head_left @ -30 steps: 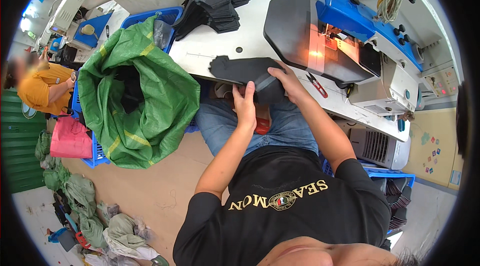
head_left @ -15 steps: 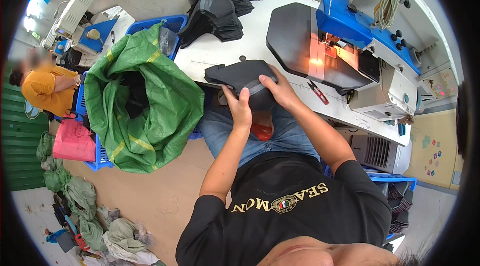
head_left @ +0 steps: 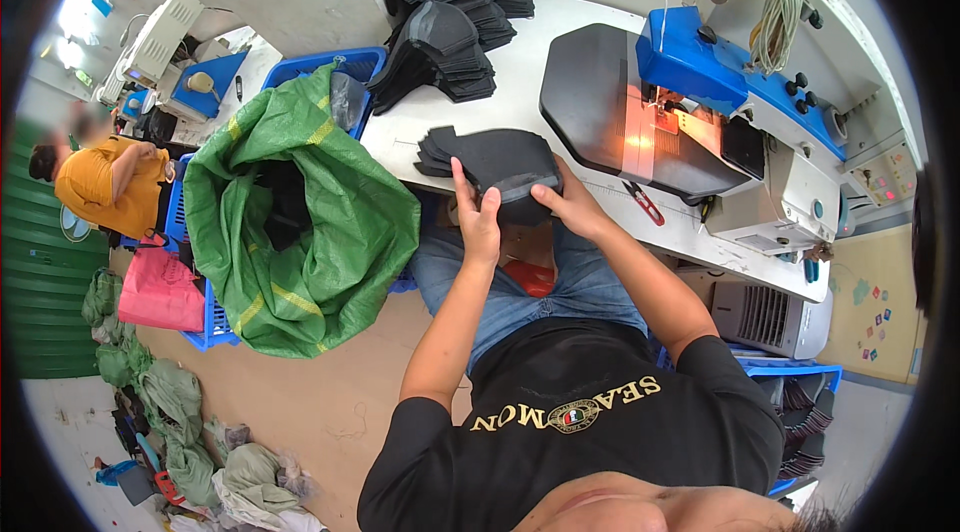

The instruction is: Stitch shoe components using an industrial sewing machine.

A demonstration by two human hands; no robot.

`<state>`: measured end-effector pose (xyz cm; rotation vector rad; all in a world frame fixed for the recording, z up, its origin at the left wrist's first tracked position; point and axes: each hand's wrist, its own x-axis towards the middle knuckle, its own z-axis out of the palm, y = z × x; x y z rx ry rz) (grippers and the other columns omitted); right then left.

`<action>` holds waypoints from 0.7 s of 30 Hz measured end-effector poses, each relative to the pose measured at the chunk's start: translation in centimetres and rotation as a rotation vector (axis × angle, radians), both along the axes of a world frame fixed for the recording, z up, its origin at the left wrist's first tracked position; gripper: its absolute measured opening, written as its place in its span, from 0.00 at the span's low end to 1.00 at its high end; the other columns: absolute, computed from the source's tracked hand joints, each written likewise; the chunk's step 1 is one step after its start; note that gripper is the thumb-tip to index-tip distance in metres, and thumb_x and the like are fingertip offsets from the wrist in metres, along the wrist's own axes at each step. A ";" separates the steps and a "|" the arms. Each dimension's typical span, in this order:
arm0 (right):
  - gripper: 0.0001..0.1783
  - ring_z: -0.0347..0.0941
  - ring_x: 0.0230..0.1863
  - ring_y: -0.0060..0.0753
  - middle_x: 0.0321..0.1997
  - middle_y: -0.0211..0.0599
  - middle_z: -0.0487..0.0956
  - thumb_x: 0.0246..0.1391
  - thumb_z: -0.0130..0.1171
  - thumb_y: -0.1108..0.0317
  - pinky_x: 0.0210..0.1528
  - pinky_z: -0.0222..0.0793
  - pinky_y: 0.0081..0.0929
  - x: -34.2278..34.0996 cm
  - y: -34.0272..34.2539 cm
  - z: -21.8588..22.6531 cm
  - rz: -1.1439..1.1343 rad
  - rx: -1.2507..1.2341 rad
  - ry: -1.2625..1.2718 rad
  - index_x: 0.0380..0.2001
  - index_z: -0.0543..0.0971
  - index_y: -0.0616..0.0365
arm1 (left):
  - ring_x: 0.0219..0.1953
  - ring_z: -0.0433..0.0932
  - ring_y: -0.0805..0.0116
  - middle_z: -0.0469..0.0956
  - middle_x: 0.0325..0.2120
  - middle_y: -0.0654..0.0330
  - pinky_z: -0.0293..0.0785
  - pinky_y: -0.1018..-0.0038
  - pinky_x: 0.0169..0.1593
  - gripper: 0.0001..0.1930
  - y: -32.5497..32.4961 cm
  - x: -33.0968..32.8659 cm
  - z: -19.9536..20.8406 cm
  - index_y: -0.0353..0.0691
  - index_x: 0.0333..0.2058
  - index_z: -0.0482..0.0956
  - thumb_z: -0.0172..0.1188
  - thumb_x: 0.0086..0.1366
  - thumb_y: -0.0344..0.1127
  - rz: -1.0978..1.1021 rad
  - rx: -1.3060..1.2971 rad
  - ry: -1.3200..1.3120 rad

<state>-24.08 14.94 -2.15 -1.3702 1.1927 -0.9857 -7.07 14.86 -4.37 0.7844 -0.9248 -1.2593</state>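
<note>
Half-curled, left hand and right hand hold black pieces, evening them, I'd guess; next calls for matched pressure.

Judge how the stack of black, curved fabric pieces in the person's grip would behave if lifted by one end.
The stack of black, curved fabric pieces would probably flex yet partly hold its shape, since it shows a rounded bulge. Its layers may slide apart, as their left ends fan out unevenly.
</note>
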 end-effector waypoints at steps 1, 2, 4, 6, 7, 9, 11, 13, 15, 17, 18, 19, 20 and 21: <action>0.50 0.62 0.64 0.45 0.63 0.56 0.64 0.52 0.59 0.44 0.64 0.57 0.33 0.1 -0.3 -0.4 -0.071 0.076 -0.008 0.66 0.52 0.65 | 0.61 0.59 0.63 0.56 0.63 0.51 0.53 0.71 0.64 0.45 0.2 -0.3 -0.2 0.43 0.70 0.37 0.58 0.62 0.34 -0.023 0.058 0.032; 0.50 0.63 0.64 0.45 0.63 0.56 0.65 0.52 0.59 0.44 0.64 0.57 0.32 0.1 -0.6 -0.7 -0.062 0.087 0.006 0.66 0.53 0.65 | 0.61 0.59 0.64 0.56 0.63 0.51 0.53 0.71 0.64 0.44 0.2 -0.5 -0.4 0.43 0.70 0.36 0.58 0.64 0.34 -0.034 0.136 0.002; 0.48 0.65 0.62 0.45 0.61 0.57 0.67 0.53 0.59 0.44 0.63 0.58 0.31 0.2 -0.9 -1.3 -0.135 0.193 -0.075 0.65 0.54 0.66 | 0.61 0.60 0.64 0.56 0.62 0.51 0.54 0.72 0.64 0.44 0.3 -0.7 -0.5 0.43 0.70 0.36 0.58 0.65 0.34 -0.045 0.218 -0.075; 0.47 0.66 0.61 0.45 0.59 0.57 0.69 0.54 0.58 0.45 0.62 0.59 0.31 0.5 -1.0 -1.6 -0.138 0.189 -0.038 0.65 0.55 0.66 | 0.59 0.62 0.65 0.58 0.62 0.51 0.57 0.72 0.62 0.44 0.2 -0.6 -0.4 0.43 0.70 0.37 0.59 0.64 0.35 -0.065 0.237 -0.055; 0.46 0.66 0.61 0.45 0.59 0.57 0.69 0.54 0.58 0.45 0.62 0.60 0.31 0.5 -0.9 -1.6 -0.166 0.198 -0.019 0.65 0.55 0.66 | 0.59 0.62 0.65 0.58 0.61 0.51 0.58 0.73 0.62 0.45 0.1 -0.4 -0.3 0.43 0.70 0.37 0.59 0.64 0.35 -0.113 0.261 -0.011; 0.46 0.67 0.60 0.44 0.58 0.56 0.69 0.55 0.57 0.46 0.61 0.61 0.30 0.5 -0.7 -1.3 -0.138 0.190 -0.005 0.65 0.55 0.66 | 0.57 0.64 0.65 0.60 0.60 0.50 0.61 0.73 0.60 0.45 -0.2 0.0 0.0 0.43 0.70 0.37 0.59 0.64 0.35 -0.118 0.265 -0.036; 0.45 0.67 0.60 0.43 0.58 0.56 0.70 0.55 0.57 0.46 0.60 0.61 0.30 0.5 -0.7 -0.8 -0.112 0.198 -0.002 0.65 0.55 0.66 | 0.56 0.65 0.65 0.61 0.59 0.50 0.62 0.73 0.59 0.44 -0.3 0.3 0.2 0.43 0.70 0.37 0.60 0.64 0.35 -0.135 0.249 -0.045; 0.44 0.67 0.59 0.42 0.57 0.55 0.70 0.54 0.58 0.48 0.60 0.62 0.30 0.4 -0.7 -0.4 -0.112 0.210 -0.041 0.64 0.56 0.66 | 0.55 0.66 0.65 0.62 0.59 0.51 0.62 0.73 0.59 0.42 -0.3 0.4 0.3 0.43 0.70 0.39 0.58 0.65 0.34 -0.113 0.161 -0.183; 0.43 0.68 0.57 0.40 0.57 0.54 0.70 0.54 0.59 0.49 0.59 0.63 0.30 0.2 -0.7 -0.2 -0.092 0.211 -0.124 0.64 0.57 0.66 | 0.55 0.67 0.65 0.63 0.59 0.51 0.62 0.73 0.59 0.41 -0.2 0.4 0.2 0.43 0.69 0.40 0.57 0.66 0.34 -0.104 0.121 -0.255; 0.43 0.69 0.56 0.39 0.57 0.54 0.70 0.53 0.60 0.50 0.58 0.64 0.30 0.1 -0.8 -0.2 -0.078 0.189 -0.220 0.63 0.58 0.66 | 0.55 0.67 0.65 0.63 0.58 0.52 0.63 0.73 0.59 0.38 0.1 0.4 0.2 0.42 0.69 0.45 0.56 0.66 0.34 -0.157 0.090 -0.201; 0.43 0.69 0.56 0.39 0.57 0.53 0.70 0.52 0.61 0.51 0.58 0.64 0.30 0.1 -0.8 -0.2 -0.073 0.202 -0.221 0.63 0.58 0.65 | 0.55 0.67 0.66 0.64 0.58 0.52 0.63 0.73 0.59 0.36 0.2 0.4 0.1 0.42 0.68 0.47 0.56 0.67 0.34 -0.149 0.108 -0.223; 0.43 0.69 0.56 0.38 0.57 0.53 0.70 0.52 0.61 0.51 0.58 0.64 0.30 0.0 -0.8 -0.3 -0.073 0.217 -0.216 0.64 0.58 0.65 | 0.54 0.67 0.66 0.65 0.56 0.53 0.63 0.73 0.58 0.35 0.3 0.4 0.0 0.41 0.66 0.50 0.58 0.65 0.34 -0.155 0.138 -0.171; 0.44 0.69 0.56 0.38 0.57 0.53 0.70 0.52 0.61 0.51 0.58 0.64 0.30 -0.1 -0.9 -0.4 -0.068 0.210 -0.223 0.64 0.58 0.65 | 0.54 0.67 0.66 0.65 0.55 0.53 0.63 0.73 0.58 0.34 0.4 0.5 -0.1 0.41 0.66 0.52 0.59 0.65 0.35 -0.170 0.133 -0.105; 0.45 0.68 0.57 0.39 0.58 0.54 0.69 0.51 0.62 0.51 0.58 0.64 0.30 -0.1 -0.9 -0.4 -0.039 0.254 -0.169 0.64 0.57 0.65 | 0.54 0.67 0.66 0.66 0.54 0.53 0.64 0.73 0.58 0.34 0.5 0.5 -0.2 0.41 0.65 0.54 0.60 0.64 0.35 -0.161 0.163 -0.121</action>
